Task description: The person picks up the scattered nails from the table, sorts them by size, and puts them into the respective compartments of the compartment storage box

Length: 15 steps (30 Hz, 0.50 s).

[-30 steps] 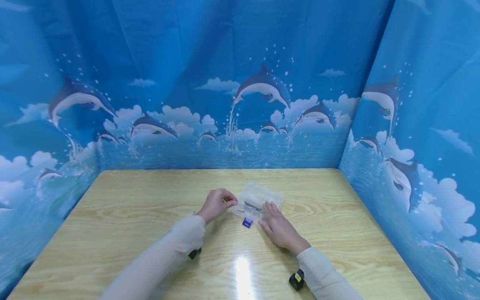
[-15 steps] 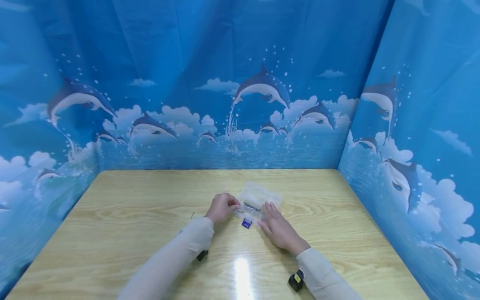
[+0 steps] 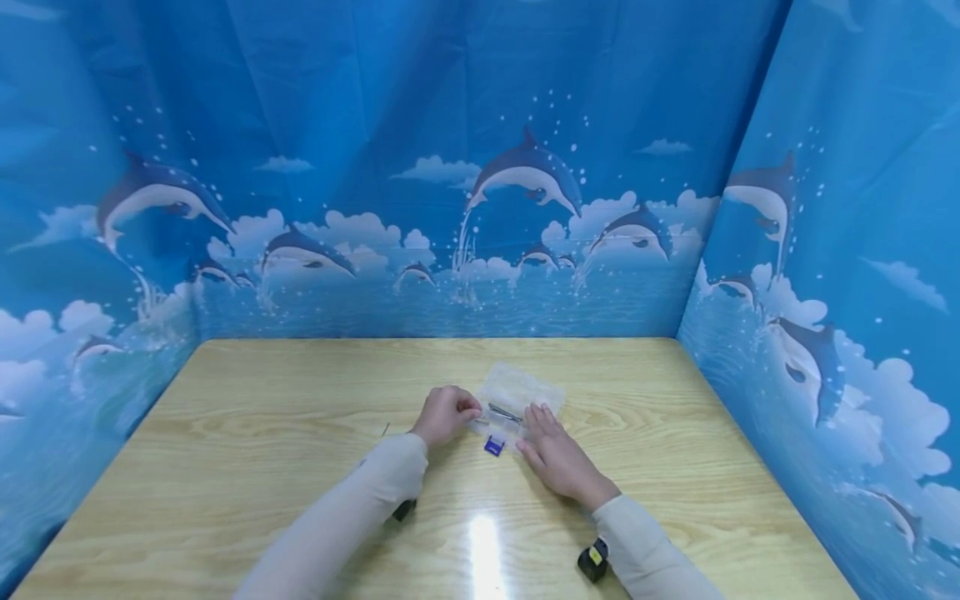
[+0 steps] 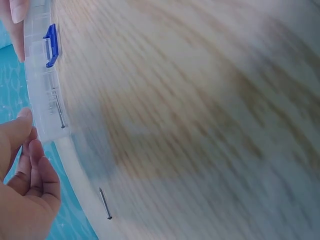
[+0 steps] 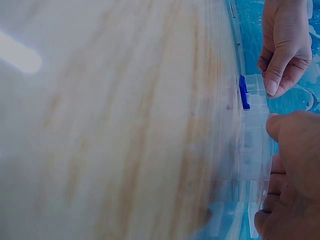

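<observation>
A clear plastic compartment box (image 3: 508,427) with a blue latch (image 3: 494,446) on its front lies on the table, its lid (image 3: 520,385) folded back. Several slim metal nails (image 3: 505,412) lie inside; one nail (image 4: 59,108) shows through the wall of the end compartment. At that left end is my left hand (image 3: 444,414), thumb and index tips together right at the rim; whether they pinch something small, I cannot tell. My right hand (image 3: 557,452) holds the box's right end, its thumb by the front wall. Another nail (image 4: 105,204) lies loose on the table, left of the box.
The wood-grain table (image 3: 285,392) carries a bright light reflection near its front. A blue curtain (image 3: 360,167) printed with dolphins stands behind and along the sides. Each wrist wears a small black device (image 3: 593,560).
My left hand has moved right, from beside the box to over its left end, then stayed there. The loose nail has come into fuller view behind the sleeve. The right hand stays put.
</observation>
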Each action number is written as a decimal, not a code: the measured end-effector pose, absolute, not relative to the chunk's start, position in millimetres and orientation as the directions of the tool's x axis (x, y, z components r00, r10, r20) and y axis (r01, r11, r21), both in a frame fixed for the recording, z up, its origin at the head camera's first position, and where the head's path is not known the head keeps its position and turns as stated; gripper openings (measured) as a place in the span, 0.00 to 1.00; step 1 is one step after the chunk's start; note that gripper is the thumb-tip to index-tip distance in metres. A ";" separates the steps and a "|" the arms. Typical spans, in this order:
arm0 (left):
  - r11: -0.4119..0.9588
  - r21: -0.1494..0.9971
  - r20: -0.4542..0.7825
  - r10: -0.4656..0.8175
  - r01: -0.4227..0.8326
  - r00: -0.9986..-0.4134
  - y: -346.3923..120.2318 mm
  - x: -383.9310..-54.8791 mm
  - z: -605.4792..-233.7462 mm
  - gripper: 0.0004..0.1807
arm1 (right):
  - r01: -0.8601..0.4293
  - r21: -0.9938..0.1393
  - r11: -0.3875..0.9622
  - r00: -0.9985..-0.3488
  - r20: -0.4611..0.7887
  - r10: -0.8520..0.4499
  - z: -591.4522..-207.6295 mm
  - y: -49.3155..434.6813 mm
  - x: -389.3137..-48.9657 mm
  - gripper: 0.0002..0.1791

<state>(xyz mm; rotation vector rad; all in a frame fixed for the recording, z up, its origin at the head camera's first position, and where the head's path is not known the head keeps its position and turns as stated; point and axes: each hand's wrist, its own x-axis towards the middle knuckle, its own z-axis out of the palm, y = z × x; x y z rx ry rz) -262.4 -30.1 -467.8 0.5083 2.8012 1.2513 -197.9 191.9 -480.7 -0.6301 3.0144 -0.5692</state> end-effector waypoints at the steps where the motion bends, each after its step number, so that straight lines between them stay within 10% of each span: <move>1: 0.625 0.729 0.101 0.306 0.280 -0.947 -30.3 -262.1 -467.4 0.02 | -0.384 -0.352 0.854 -0.919 0.063 -0.388 -480.8 192.0 -197.9 0.34; 15: 0.608 0.737 0.124 0.306 0.294 -0.944 -45.6 -259.8 -454.0 0.03 | -0.395 -0.351 0.849 -0.915 0.064 -0.399 -480.6 192.6 -198.9 0.34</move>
